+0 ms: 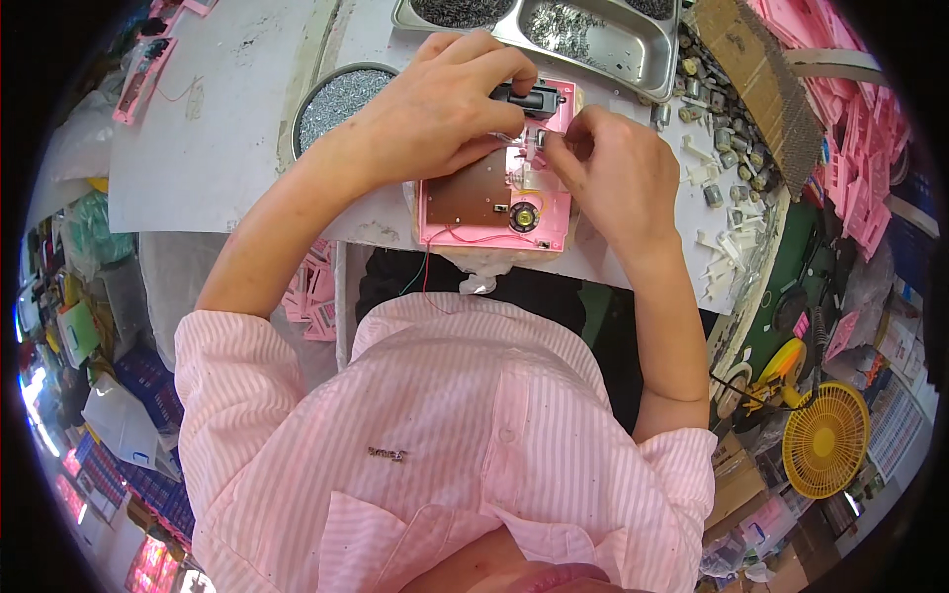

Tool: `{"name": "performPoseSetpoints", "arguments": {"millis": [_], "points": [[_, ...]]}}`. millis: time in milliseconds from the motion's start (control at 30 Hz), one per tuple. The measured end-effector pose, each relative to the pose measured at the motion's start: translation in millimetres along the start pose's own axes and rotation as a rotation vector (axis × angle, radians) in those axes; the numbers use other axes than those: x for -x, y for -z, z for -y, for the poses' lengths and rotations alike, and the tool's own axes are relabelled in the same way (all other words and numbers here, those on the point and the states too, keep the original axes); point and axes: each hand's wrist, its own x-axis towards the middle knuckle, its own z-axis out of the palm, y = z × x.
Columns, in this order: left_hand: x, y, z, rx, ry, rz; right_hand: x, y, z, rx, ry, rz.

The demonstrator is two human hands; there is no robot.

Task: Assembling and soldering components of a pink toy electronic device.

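A pink plastic casing (556, 219) lies on the table in front of me, with a brown circuit board (460, 198) and a small round speaker (524, 217) in it. My left hand (415, 114) reaches over its upper left. One curled finger rests by a black cylindrical part (540, 100), and the other fingertips close near thin wires; what they grip is hidden. At the casing's right side, my right hand (630, 178) has thumb and forefinger bent together beside a small silver motor (538, 139). Whatever lies between them cannot be made out. Red and green wires hang off the near edge.
A round tin of small screws (336, 104) stands left of the casing. Beyond is a metal compartment tray (633, 64) with small metal parts. Loose motors (727, 138) and white plastic pieces (732, 252) lie at the right, by a cardboard flap (766, 89). A yellow fan (826, 440) stands lower right.
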Motion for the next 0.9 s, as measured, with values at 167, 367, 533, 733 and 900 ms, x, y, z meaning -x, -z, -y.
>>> {"name": "performPoseSetpoints", "arguments": {"millis": [167,367,533,733,900], "points": [[-4,-8,1,-0.015,-0.019,-0.052,3,-7,3,0.051,-0.003,-0.050],[4,-11,-6,-0.152,0.024,-0.139,0,-4,4,-0.016,-0.126,0.041],[10,-12,-19,-0.204,0.098,-0.091,-2,-15,26,0.364,0.169,0.030],[21,-12,-27,-0.252,-0.053,0.044,15,16,18,0.302,0.272,0.110],[22,1,-12,-0.267,-0.285,0.279,-27,125,-154,-0.175,-0.430,-0.333]]}}
